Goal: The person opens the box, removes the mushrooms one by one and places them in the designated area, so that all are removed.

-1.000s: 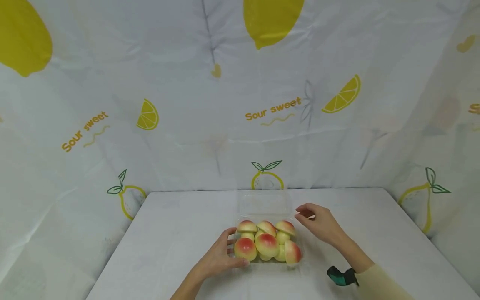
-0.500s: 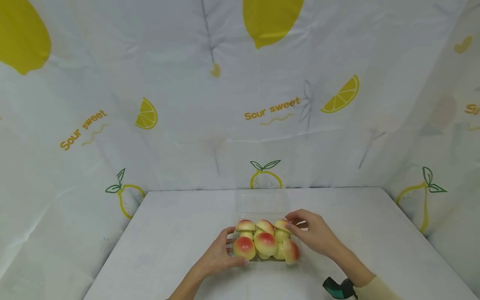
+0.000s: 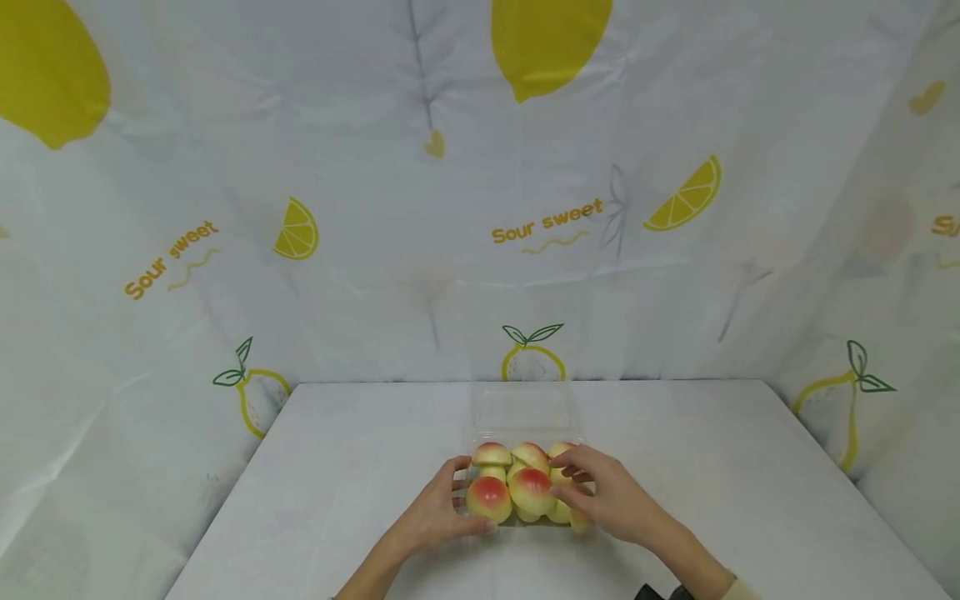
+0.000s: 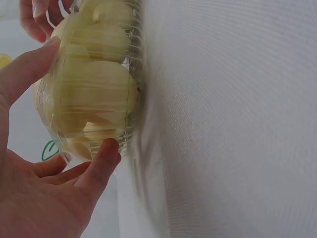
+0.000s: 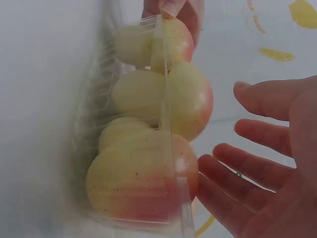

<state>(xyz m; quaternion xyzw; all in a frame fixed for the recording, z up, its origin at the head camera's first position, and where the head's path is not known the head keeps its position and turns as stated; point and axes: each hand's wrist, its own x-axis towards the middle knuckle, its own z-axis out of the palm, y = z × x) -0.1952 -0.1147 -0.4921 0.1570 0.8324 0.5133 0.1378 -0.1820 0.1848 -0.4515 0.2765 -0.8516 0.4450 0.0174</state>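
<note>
A clear plastic clamshell box on the table holds several mushrooms with red-and-yellow caps and pale stems. Its lid stands raised at the back. My left hand grips the box's left end, with the thumb at the near corner and the fingers toward the far side. In the left wrist view the thumb lies at the rim and a fingertip presses the wall. Over the right end hovers my right hand, partly covering the mushrooms there. The right wrist view shows its fingers loosely spread, fingertips right at a cap.
A white-covered table spreads out around the box. Behind it hangs a white cloth printed with lemons. A dark wrist strap shows at the bottom, beside the right sleeve.
My right hand has come from beside the lid down and leftward over the box's right-hand mushrooms. The left hand keeps its hold on the box.
</note>
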